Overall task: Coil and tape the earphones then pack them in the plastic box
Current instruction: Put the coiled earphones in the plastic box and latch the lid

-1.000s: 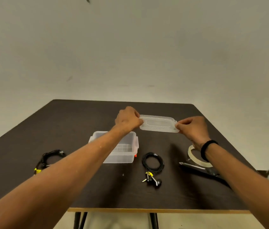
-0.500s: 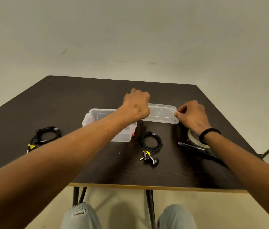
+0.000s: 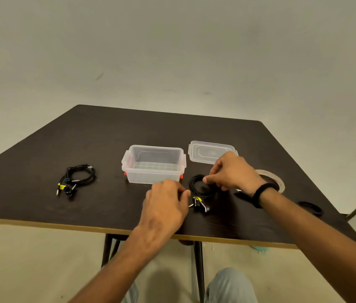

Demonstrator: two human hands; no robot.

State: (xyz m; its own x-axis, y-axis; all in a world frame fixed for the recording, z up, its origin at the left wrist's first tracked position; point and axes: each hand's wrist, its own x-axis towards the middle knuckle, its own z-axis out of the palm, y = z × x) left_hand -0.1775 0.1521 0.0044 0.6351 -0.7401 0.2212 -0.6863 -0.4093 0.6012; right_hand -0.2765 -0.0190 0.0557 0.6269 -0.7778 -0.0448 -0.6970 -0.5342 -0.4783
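With the clear plastic box [image 3: 153, 164] standing open at the centre of the dark table [image 3: 98, 132] and its lid [image 3: 210, 151] lying flat just beside it at 3 o'clock, we have both hands at the coiled black earphones [image 3: 199, 189] lying on the table at 5 o'clock from the box. Our right hand [image 3: 230, 173] has thumb and forefinger curled at the coil's far edge and seems to be pinching a loop, though we cannot tell for certain that the cable is between them; our left hand [image 3: 165, 201] sits at the coil's 9 o'clock side with fingers bunched together, and we cannot tell whether they hold anything. The risk we see is that lifting by a single loop lets the coil spring apart, so the plug and earbuds trailing at its 6 o'clock end drag and tangle. The tape roll [image 3: 271, 176] lies half hidden behind our right wrist, so reaching for it may mean letting go of the coil. We count two sets of earphones, the second set [image 3: 77, 178] lying well apart at 9 o'clock, one box, one lid, one tape roll.
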